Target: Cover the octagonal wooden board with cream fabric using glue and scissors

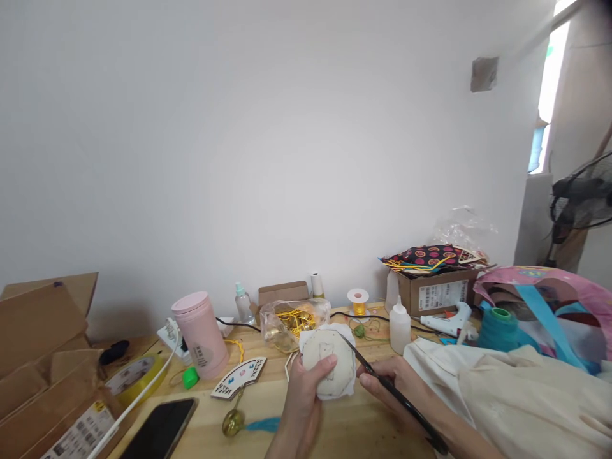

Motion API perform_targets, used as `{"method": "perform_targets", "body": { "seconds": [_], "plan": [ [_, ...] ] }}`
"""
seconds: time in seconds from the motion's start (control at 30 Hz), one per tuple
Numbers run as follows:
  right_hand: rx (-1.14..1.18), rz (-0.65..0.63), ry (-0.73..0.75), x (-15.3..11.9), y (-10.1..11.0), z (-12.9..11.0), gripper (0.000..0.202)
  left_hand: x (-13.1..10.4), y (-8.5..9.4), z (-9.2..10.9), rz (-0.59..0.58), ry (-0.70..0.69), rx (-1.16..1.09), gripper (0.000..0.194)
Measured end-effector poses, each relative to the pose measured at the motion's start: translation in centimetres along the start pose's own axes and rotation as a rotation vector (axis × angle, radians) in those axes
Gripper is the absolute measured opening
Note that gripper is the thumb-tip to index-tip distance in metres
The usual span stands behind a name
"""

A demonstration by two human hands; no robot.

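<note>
My left hand is closed on a pale, roughly octagonal piece, thumb across its face. A small rectangle and dark lines are drawn on it. Behind the piece, a thin white sheet sticks out with uneven edges. My right hand grips a long, slim black tool with a narrow pointed tip. That tip lies at the upper right edge of the piece; I cannot make out exactly what kind of tool it is. Left of my left hand lie a fan-shaped wooden ornament and a brass bell with a blue tassel.
On the left are a cardboard box, yellow tape, a phone and a pink cup. Farther back sit a bag of bells, a thread spool and a squeeze bottle. Beige fabric and a glue gun are right.
</note>
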State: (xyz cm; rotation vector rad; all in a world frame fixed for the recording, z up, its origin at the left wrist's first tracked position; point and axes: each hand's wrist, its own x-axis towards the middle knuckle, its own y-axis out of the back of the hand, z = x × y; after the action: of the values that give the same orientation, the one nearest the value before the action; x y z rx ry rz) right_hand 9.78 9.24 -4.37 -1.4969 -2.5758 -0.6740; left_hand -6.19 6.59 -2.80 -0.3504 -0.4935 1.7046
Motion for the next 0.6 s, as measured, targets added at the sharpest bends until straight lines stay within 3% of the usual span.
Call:
{"method": "perform_targets", "body": {
  "seconds": [0.23, 0.6],
  "plan": [
    [-0.077, -0.088, 0.001, -0.12, 0.14, -0.37, 0.039, -0.03, 0.15, -0.13, 0.0, 0.005, -0.005, 0.026],
    [-0.104, -0.081, -0.015, -0.16, 0.06, -0.44, 0.039, -0.05, 0.05, 0.02, 0.003, 0.007, -0.021, 0.025]
  ]
}}
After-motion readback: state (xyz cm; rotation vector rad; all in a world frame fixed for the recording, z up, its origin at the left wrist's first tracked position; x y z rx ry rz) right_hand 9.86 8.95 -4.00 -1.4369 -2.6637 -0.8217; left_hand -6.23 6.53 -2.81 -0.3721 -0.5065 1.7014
